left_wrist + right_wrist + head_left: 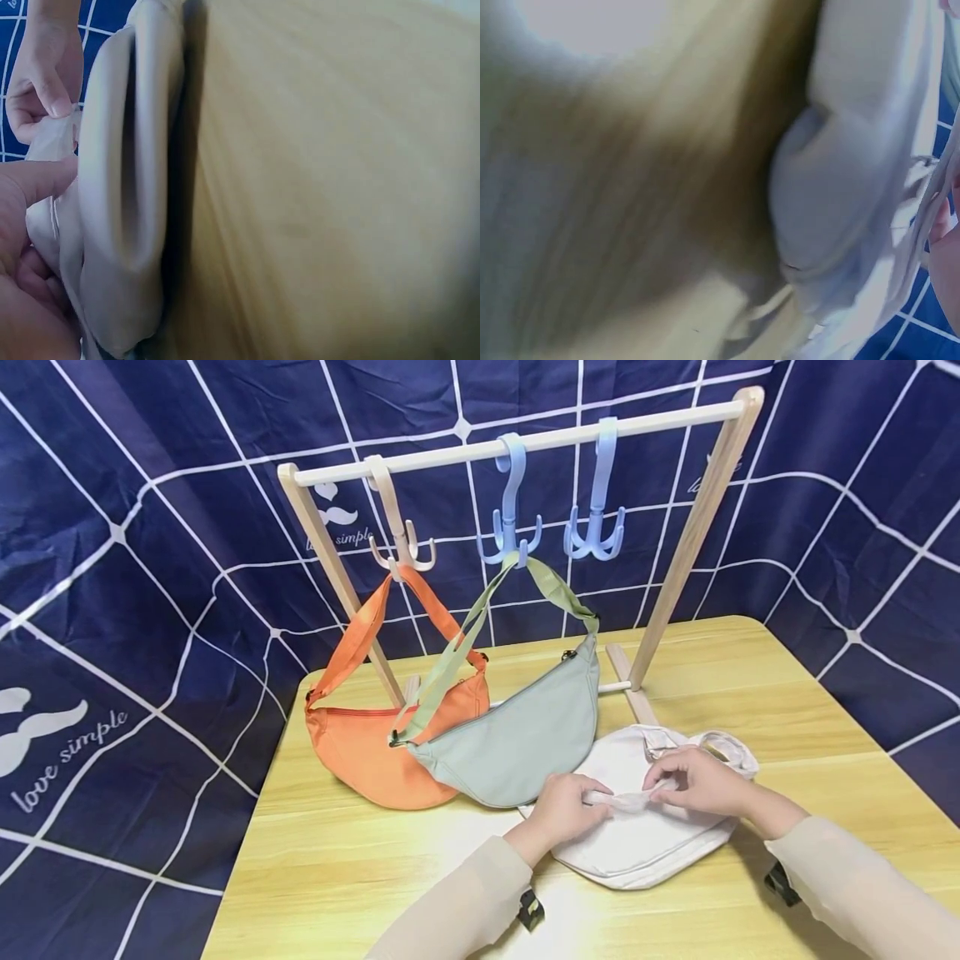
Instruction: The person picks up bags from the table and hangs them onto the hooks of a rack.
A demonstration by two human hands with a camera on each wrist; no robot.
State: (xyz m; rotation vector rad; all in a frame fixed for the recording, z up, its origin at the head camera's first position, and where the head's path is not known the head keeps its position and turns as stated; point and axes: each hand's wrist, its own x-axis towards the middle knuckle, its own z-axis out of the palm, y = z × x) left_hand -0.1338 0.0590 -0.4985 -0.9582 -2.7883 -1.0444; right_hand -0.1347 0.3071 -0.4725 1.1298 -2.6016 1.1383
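Note:
On the table lies a white shoulder bag (630,847), with its strap (632,801) raised between my two hands. My left hand (564,810) pinches one end of this strap between thumb and fingers. A short way to the right, my right hand (701,781) pinches the other end. In the left wrist view the bag's folded edge (124,187) stands beside my left hand (34,247), and the other hand shows behind. The right wrist view has the bag's side (847,187) in the middle, while my right hand (946,262) is mostly cut off at the edge.
A wooden rack (667,552) stands at the back. An orange bag (375,752) hangs from its beige hook (397,527); a grey-green bag (517,735) hangs from a blue hook (512,497), close to my left hand. Another blue hook (597,497) bears nothing.

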